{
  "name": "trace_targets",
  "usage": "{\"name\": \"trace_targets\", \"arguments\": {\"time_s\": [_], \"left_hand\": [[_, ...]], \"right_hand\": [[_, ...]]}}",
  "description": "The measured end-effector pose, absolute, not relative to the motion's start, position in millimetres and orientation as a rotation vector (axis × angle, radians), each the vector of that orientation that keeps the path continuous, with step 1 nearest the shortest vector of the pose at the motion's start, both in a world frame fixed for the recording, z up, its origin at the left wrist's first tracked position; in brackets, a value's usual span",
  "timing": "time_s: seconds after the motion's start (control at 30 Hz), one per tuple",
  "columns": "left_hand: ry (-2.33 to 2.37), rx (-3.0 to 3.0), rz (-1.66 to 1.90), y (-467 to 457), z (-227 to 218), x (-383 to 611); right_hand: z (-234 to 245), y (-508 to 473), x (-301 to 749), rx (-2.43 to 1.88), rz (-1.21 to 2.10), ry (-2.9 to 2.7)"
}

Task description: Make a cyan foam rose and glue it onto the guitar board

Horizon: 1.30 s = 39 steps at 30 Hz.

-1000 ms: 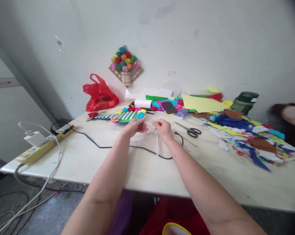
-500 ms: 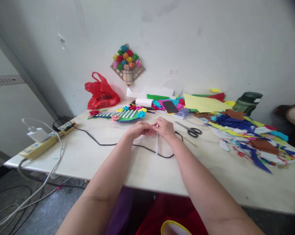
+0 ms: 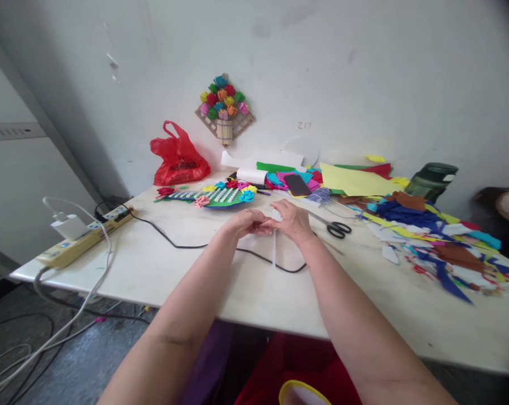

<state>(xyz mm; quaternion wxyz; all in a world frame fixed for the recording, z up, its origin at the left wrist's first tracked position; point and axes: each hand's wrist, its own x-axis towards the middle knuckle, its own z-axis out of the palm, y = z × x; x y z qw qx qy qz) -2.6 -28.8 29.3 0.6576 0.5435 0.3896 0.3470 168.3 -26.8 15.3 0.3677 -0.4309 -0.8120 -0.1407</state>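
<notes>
My left hand (image 3: 244, 221) and my right hand (image 3: 293, 219) meet above the middle of the white table (image 3: 161, 270), fingers pinched together on a narrow white paper strip (image 3: 274, 248). The strip's top is curled between my fingertips and its free end hangs down toward the table. A black cable (image 3: 182, 245) runs on the table just under my hands.
Black-handled scissors (image 3: 332, 226) lie right of my hands. A paper-flower craft board (image 3: 214, 195), a phone (image 3: 300, 184), coloured paper sheets and a scrap pile (image 3: 431, 236) fill the back and right. A red bag (image 3: 177, 158) and power strip (image 3: 83, 241) sit left. Another person (image 3: 505, 209) is at far right.
My hands were apart a second ago; they have come together and now both pinch the top of the white strip. The view has drifted slightly.
</notes>
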Motion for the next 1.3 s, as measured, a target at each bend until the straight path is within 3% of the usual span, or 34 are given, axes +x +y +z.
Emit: {"name": "trace_targets", "arguments": {"time_s": [0.57,0.97,1.1,1.3], "left_hand": [[1.219,1.101,0.908,-31.2,31.7,19.8],[0.990,0.972,1.097,-24.0,30.2,7.0],[0.938,0.959,1.179,-22.7,31.0,-0.5],[0.947,0.965,1.170,-19.1,30.4,-3.0]], "right_hand": [[14.6,-28.3,162.5,-1.101,-0.379,-2.135],[17.2,-31.5,161.6,-1.088,-0.221,-2.026],[16.4,-29.6,161.1,-1.110,0.038,-1.844],[28.2,-32.9,153.8,-0.931,0.897,-1.321]]}}
